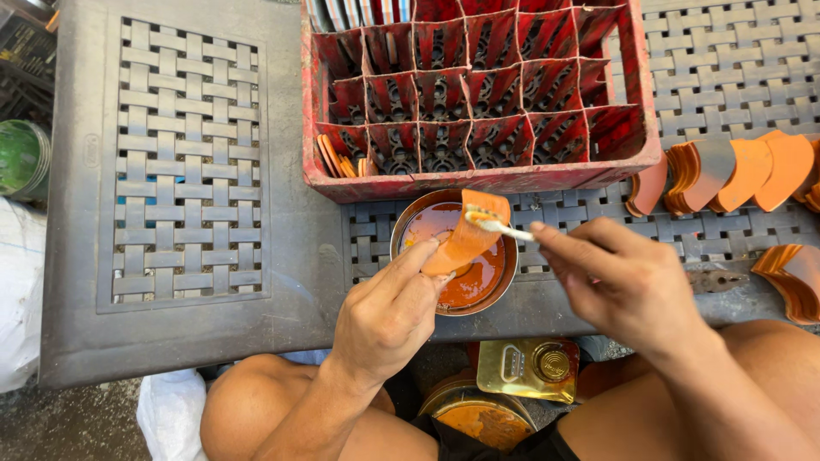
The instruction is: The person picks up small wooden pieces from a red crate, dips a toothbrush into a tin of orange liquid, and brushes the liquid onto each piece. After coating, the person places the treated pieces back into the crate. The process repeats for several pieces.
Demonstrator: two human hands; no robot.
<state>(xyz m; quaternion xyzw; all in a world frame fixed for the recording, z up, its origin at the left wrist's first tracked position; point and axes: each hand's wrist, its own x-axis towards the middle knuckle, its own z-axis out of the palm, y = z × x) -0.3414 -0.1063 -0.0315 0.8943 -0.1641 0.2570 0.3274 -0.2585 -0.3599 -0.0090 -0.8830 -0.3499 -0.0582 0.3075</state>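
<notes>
My left hand (pixel 389 312) pinches a curved orange piece (pixel 468 235) and holds it tilted over a round tin of orange-brown liquid (pixel 480 277). My right hand (pixel 619 277) grips a small white-handled brush (pixel 500 226), its bristle end resting on the top of the piece. The tin stands at the near edge of the grey plastic table (pixel 77 256), just in front of the red crate (pixel 636 102).
The red divided crate holds a few orange pieces (pixel 335 158) in its near-left cell. More curved orange pieces (pixel 743 171) lie in rows at the right. A gold metal can (pixel 530 367) and a tin lid (pixel 478 418) sit between my knees. A green container (pixel 21 158) stands far left.
</notes>
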